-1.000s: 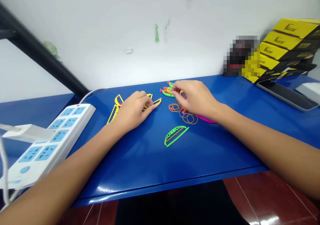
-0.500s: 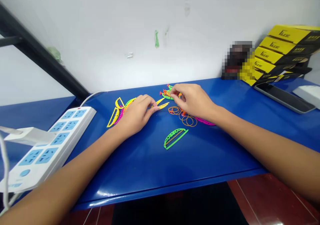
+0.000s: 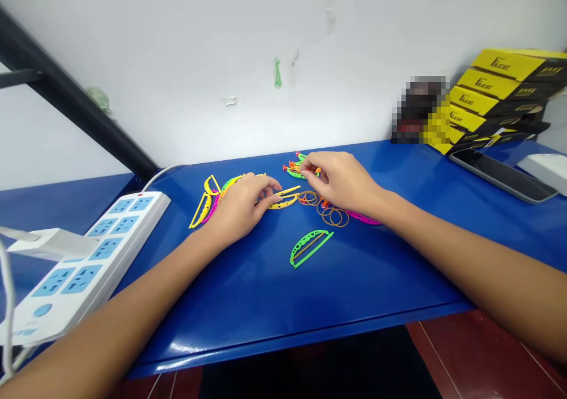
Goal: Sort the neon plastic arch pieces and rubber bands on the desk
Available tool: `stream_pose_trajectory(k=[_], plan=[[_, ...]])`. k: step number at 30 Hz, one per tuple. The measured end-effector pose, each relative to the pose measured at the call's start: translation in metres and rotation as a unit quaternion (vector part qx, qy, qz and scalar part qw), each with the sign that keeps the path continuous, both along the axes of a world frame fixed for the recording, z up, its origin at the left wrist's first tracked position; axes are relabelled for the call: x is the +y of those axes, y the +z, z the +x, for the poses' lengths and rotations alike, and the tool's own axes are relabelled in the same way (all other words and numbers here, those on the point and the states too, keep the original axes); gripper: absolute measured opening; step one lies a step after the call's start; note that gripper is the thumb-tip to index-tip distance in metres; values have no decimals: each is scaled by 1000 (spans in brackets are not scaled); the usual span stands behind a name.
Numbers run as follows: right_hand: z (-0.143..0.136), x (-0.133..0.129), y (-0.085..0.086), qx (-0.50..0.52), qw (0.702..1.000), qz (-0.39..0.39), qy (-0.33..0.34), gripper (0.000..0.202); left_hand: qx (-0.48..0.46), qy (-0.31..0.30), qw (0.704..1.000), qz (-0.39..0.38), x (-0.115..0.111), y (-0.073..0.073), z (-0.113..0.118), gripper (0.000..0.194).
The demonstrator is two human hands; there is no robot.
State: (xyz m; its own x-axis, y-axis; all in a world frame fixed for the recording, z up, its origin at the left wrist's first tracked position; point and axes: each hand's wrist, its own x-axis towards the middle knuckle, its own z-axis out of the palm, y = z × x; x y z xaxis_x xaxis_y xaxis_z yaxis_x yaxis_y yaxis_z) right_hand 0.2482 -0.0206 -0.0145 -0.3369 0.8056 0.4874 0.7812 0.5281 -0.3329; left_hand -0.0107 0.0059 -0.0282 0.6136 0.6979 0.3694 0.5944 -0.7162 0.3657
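My left hand [image 3: 248, 201] is closed with thumb and forefinger at a yellow toy bow [image 3: 286, 203], which sticks out to the right of the fingertips. Under and behind that hand lie more toy bows, among them a yellow bow [image 3: 201, 210] and a partly covered magenta one [image 3: 212, 206]. My right hand [image 3: 341, 177] is pinched beside a small pile of green bows and orange-red suction-cup pieces [image 3: 293, 167]; what its fingertips hold is hidden. Tan rubber bands [image 3: 335, 216] lie below the right hand. Nearer me rests a green toy bow [image 3: 310, 248] with a band strung across it.
A white power strip [image 3: 95, 257] with a plugged-in adapter lies at the left of the blue table [image 3: 248, 310]. Black-and-yellow boxes [image 3: 496, 91] are stacked at the back right. A phone [image 3: 502, 174] lies before them. A black metal bar [image 3: 88, 103] slants on the left.
The yellow bow at my left hand has turned and sits lower, with its curved side towards me. My left thumb and forefinger are further apart. My right hand stays almost in place.
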Motion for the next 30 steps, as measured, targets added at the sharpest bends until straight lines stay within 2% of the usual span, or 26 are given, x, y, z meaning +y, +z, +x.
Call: stream_pose_trajectory(k=[3,6,10,12,17,23,30], plan=[[-1,0,0,20,1000,-6,4,17,-22,-5,999,27,0,-1,-1,25],[-3,1,-1,108,993,-38,27,15,-46,-2,997,60,-3,3,1,28],[-8,1,0,280,946,-152,64,14,-82,32,994,70,-8,7,4,24],[-11,0,1,324,920,-207,73,17,-94,43,993,54,-10,7,5,24],[-15,-5,6,362,897,-239,82,22,-134,44,990,5,-11,5,6,28],[-16,-8,8,375,892,-246,64,28,-170,46,984,-40,-12,2,7,30],[-18,-9,8,410,875,-242,87,30,-209,55,971,-99,-12,1,9,32]])
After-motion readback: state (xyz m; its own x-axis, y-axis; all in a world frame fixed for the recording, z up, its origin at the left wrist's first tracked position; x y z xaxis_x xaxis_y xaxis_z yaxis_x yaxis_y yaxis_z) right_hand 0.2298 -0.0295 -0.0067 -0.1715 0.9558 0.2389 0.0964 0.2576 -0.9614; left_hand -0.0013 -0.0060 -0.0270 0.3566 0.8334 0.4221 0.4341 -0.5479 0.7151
